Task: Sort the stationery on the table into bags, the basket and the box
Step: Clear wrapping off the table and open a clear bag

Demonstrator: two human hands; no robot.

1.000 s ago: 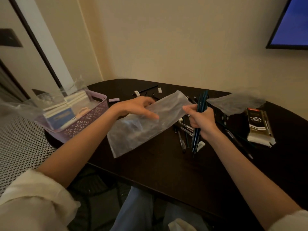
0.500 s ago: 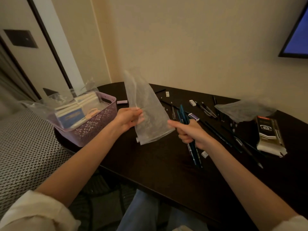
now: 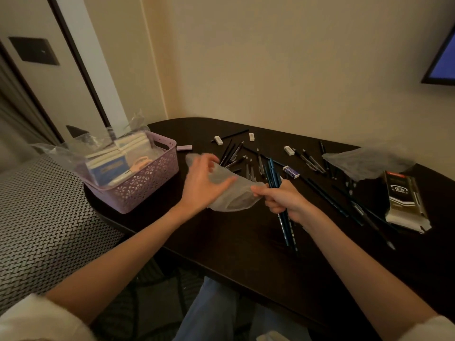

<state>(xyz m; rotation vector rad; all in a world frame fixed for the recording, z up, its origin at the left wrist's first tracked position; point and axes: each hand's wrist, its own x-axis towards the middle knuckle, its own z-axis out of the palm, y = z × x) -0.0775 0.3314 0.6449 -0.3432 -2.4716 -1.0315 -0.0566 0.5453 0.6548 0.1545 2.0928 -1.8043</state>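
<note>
Right hand (image 3: 283, 200) is fisted round a bundle of dark pens (image 3: 277, 183), tips sticking out above and below the fist, and its thumb and forefinger also pinch one edge of the clear plastic bag (image 3: 234, 195). Left hand (image 3: 204, 183) is motion-blurred, fingers spread over the bag's other side; can't tell if it's pinching the film or just pushing on it. Bag hangs just above the table (image 3: 221, 242), mid-width, nearer the front edge. Film looks thin, limp and slick, so I'd grip it at the mouth rim and spread it there. Pens are light, stiff and smooth; bundle could fan or slip, so hold mid-shaft. Room: front half of the table is bare; loose pens and erasers (image 3: 289, 150) crowd the back; lilac basket (image 3: 147, 185) sits at the left end, second bag (image 3: 366, 162) and pen pack (image 3: 403, 203) at the right.
</note>
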